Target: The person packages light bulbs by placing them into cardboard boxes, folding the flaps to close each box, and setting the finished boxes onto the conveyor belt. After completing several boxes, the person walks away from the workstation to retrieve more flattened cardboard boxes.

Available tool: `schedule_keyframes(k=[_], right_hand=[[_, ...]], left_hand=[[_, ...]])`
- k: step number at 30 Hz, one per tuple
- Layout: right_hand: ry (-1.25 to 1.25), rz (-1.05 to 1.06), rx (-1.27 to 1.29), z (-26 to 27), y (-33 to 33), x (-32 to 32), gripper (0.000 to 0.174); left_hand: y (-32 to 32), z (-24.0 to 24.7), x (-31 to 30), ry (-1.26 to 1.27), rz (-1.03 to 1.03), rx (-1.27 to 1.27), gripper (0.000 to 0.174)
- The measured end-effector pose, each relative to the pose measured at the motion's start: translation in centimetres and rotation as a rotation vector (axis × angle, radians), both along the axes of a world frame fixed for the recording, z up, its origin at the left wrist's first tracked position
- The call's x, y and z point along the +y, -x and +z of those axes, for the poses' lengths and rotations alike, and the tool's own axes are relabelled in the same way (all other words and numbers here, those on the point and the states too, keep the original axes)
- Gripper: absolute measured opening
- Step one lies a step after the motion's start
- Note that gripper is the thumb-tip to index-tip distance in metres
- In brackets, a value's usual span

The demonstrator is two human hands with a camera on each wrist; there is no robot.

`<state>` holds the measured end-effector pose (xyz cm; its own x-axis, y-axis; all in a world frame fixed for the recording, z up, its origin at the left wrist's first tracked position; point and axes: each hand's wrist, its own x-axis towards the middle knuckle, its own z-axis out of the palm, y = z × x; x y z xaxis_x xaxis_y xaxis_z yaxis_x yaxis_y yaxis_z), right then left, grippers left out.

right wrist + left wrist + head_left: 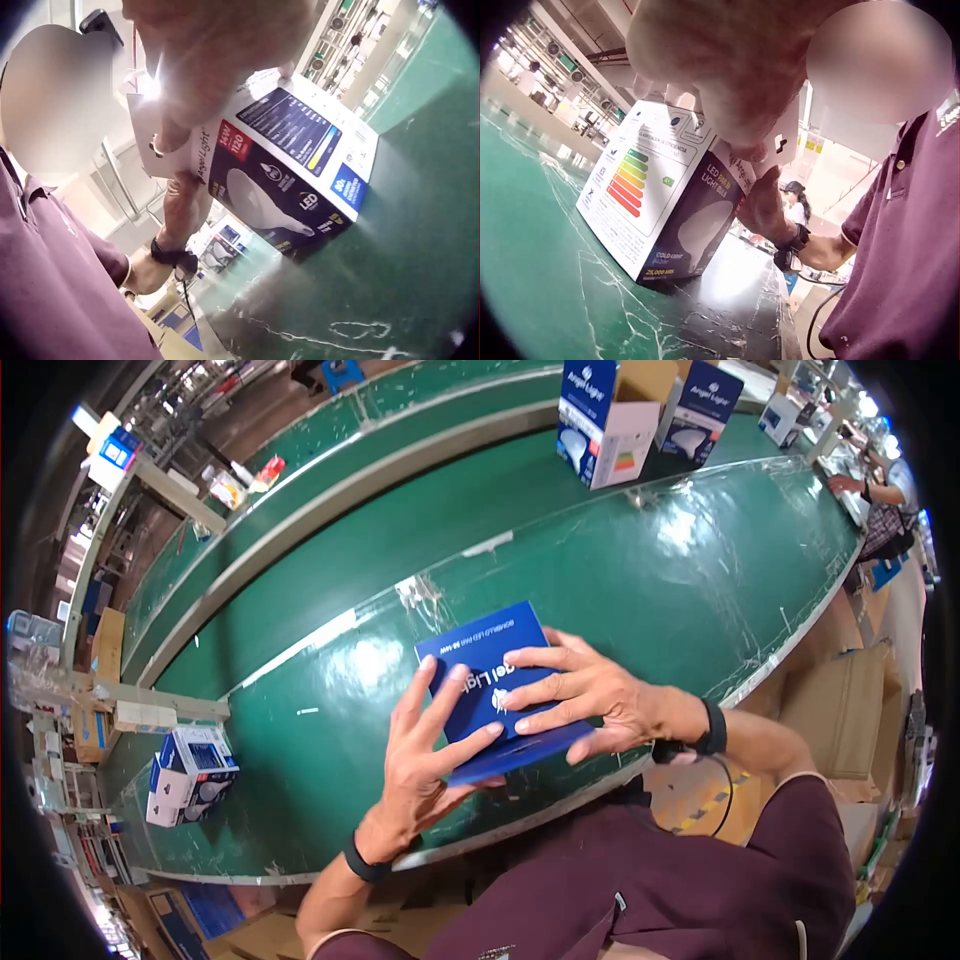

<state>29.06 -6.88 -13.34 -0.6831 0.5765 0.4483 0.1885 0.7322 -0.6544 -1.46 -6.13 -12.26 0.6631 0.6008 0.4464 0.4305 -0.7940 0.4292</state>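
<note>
A blue and white light bulb box (pixel 478 652) stands on the green bench in front of the person. Its top face is nearly closed over, and a flap (pixel 784 139) with a cut-out hole juts out toward the person's body. The left hand (pixel 412 752) lies across the top from the left, fingers spread and mostly straight. From the right, the right hand (pixel 600 695) rests its extended fingers on the same face. Both hands' fingertips press near the flap's fold. In the right wrist view, the right thumb (pixel 171 139) touches the flap.
Another bulb box (pixel 195 775) lies at the bench's left end. Tall open cartons (pixel 625 430) stand at the far side, with a smaller box (pixel 785 418) beyond. A raised metal rail (pixel 330 500) runs along the green bench (pixel 330 780). Another person (pixel 885 490) sits at far right.
</note>
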Motion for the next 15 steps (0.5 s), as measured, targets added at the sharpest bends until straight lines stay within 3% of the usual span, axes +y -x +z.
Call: schedule_keyframes(k=[1, 4, 5, 8, 11, 15], right_hand=[[0.042, -0.022, 0.018, 0.6, 0.0, -0.3, 0.028], [0.362, -0.188, 0.356, -0.6, 2.7, -1.6, 0.029], [0.447, -0.398, 0.444, 0.2, 4.3, -2.6, 0.031], [0.494, -0.684, 0.630, -0.2, 6.5, -1.8, 0.072], [0.784, -0.461, 0.785, -1.0, 6.4, -1.4, 0.086], [0.713, -0.508, 0.777, -1.4, 6.8, -1.6, 0.086]], left_hand=[[-0.5, -0.1, -0.4, 0.090, 0.043, -0.160, 0.055], [-3.7, -0.8, -2.3, 0.492, 0.250, -0.621, 0.082], [-4.4, -1.0, -2.2, 0.634, 0.271, -0.699, 0.084], [-5.2, -0.8, -1.6, 0.993, 0.250, -0.907, 0.089], [-4.7, -1.0, -0.8, 1.138, 0.204, -0.947, 0.090], [-4.4, -1.5, -0.3, 1.282, 0.119, -1.067, 0.091]])
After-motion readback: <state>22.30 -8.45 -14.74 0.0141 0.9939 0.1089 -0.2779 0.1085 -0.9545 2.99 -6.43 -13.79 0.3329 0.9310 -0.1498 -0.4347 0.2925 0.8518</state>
